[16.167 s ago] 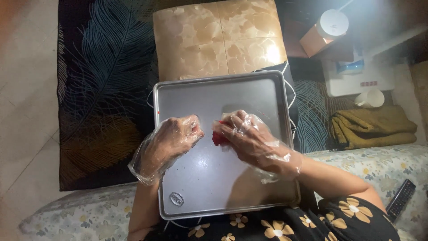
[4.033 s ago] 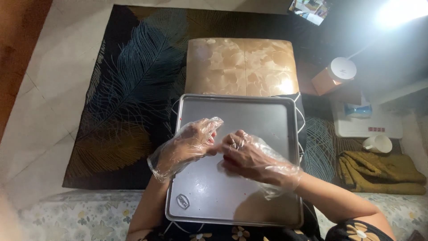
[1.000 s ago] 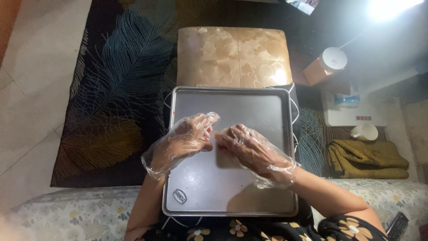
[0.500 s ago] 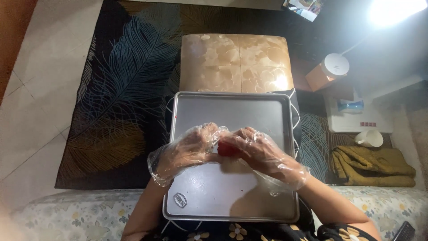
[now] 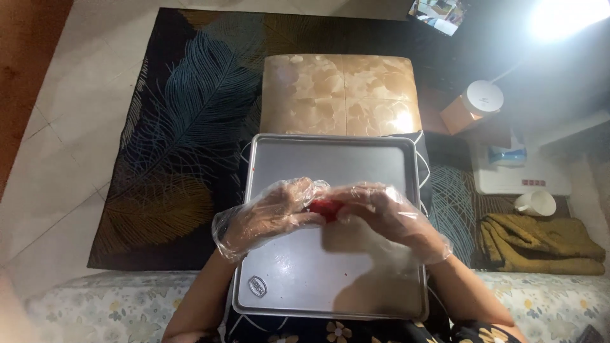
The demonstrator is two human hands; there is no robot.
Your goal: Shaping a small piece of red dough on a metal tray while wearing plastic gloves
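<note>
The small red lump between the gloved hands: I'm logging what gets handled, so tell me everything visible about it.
The small red lump is mostly hidden; only a glossy, rounded red patch shows. It is held above the rectangular silver metal tray, pinched between the fingers of the left hand and the right hand, both in clear, crinkled plastic gloves. Its full shape and material cannot be told.

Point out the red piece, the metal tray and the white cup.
red piece (image 5: 324, 208), head view, its exposed middle between both gloved hands
metal tray (image 5: 330, 159), head view, bare far part
white cup (image 5: 537, 202), head view, its rim
</note>
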